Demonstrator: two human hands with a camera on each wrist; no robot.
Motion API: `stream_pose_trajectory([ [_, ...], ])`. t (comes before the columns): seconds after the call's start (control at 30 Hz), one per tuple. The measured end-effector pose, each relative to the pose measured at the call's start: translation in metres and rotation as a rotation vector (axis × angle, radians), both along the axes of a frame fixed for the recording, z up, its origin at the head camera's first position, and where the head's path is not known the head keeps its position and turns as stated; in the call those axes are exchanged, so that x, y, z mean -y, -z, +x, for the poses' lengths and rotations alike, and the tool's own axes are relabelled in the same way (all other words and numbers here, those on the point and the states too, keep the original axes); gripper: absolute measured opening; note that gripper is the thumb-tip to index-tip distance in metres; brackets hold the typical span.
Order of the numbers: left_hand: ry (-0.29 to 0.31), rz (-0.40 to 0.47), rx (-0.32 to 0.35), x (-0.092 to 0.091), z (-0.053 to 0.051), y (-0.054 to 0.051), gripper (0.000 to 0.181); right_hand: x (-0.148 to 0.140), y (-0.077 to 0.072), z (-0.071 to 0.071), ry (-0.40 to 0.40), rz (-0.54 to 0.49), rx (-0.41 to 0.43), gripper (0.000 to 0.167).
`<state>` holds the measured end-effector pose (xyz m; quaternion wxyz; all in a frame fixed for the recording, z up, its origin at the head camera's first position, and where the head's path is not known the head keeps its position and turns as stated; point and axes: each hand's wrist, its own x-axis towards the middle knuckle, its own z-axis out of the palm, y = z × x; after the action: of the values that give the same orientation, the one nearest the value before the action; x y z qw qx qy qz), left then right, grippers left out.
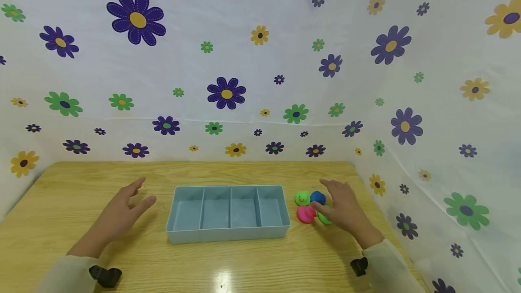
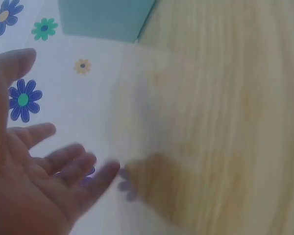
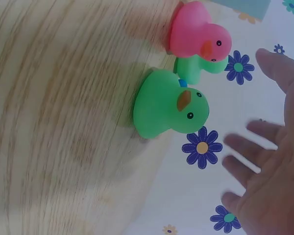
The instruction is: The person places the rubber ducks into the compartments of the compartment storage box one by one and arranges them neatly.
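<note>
A blue-grey tray point(image 1: 216, 234) with several compartments lies on the wooden table, nothing inside it. Right of it sit a pink duck point(image 1: 305, 214), a green duck point(image 1: 302, 198), a blue duck point(image 1: 318, 197) and a second green duck point(image 1: 324, 217), partly behind my right hand point(image 1: 346, 209). That hand holds nothing, its fingers apart near the ducks; in the right wrist view the nearer green duck point(image 3: 169, 105) and the pink duck point(image 3: 198, 32) stand clear of the fingers. My left hand point(image 1: 118, 216) is left of the tray, fingers spread, holding nothing.
The wooden table point(image 1: 195, 266) reaches back to a white cloth point(image 1: 183, 67) with printed flowers, which also hangs along the right side. A dark wrist device sits on each sleeve.
</note>
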<state>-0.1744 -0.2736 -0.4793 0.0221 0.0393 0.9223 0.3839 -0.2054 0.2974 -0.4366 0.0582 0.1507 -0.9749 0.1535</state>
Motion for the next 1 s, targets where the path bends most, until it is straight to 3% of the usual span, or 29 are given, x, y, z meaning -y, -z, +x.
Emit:
stream_pose_trajectory([
  [0.1,-0.003,0.08,0.004,-0.006,0.002,0.001,0.081,0.001,0.002,0.0,-0.037,-0.01,0.029,0.064],
  [0.33,0.05,0.414,0.073,-0.021,0.002,0.001,0.072,0.003,0.004,0.002,-0.078,-0.084,0.159,0.055],
  [0.47,0.073,0.503,0.107,-0.026,0.002,0.005,0.07,0.004,0.004,0.002,-0.121,-0.081,0.162,0.042],
  [0.7,0.092,0.586,0.158,-0.033,-0.001,0.011,0.071,0.003,0.005,0.002,-0.177,-0.042,0.131,0.034],
  [0.87,0.093,0.584,0.21,-0.039,-0.002,0.012,0.072,0.002,0.008,0.002,-0.211,-0.024,0.147,0.025],
  [1.0,0.073,0.566,0.213,-0.042,-0.002,0.014,0.07,0.001,0.009,0.002,-0.211,-0.019,0.17,0.018],
])
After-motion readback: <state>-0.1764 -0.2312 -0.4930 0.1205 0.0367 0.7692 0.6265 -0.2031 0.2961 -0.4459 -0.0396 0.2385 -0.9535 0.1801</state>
